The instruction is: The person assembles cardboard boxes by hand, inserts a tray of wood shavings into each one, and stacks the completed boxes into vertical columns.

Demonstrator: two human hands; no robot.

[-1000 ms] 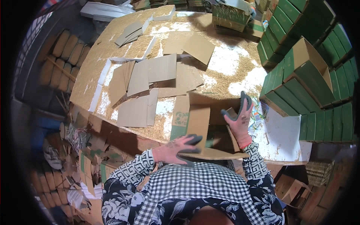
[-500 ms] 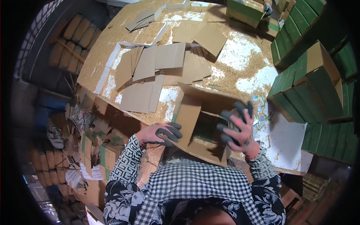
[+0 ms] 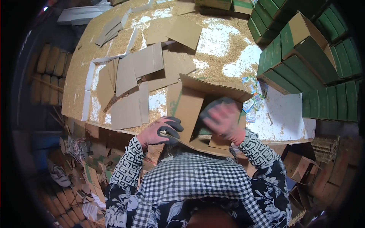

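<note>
An open cardboard box (image 3: 197,114) is being folded into shape at the near edge of the table (image 3: 76,95). Its near flap is gripped by the gloved left hand (image 3: 161,131). The right hand (image 3: 222,121) is blurred inside; its grip cannot be told. Flaps probably need pressing flat next.

Tabletop (image 3: 213,64) w/ sawdust-like litter; flat cardboard sheets (image 3: 140,76) spread centre to left edge, stacked green boxes (image 3: 304,57) along right edge, open cardboard box (image 3: 197,110) at near edge.
</note>
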